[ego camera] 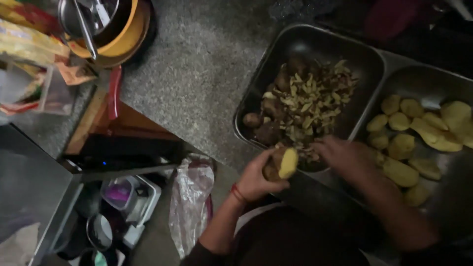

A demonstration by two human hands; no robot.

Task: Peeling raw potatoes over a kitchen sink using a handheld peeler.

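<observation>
While the left hand [256,178] wraps its fingers around a half-peeled yellow potato [282,164] over the peel-filled steel tray [256,81], the right hand [342,153] is blurred — grip unclear. It looks firm, wet, slippery — hold the skin end.

Metal trays [367,54]: dull sheen. Counter [197,74]: speckled, rough stone. Plastic bag [189,207]: crinkled, glossy. Half-peeled potato [282,164]: moist, smooth cut face.

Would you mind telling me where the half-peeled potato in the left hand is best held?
Probably by its unpeeled brown lower end, from the left and below: the left hand already cups the half-peeled potato there, leaving the bare yellow face clear.
</observation>
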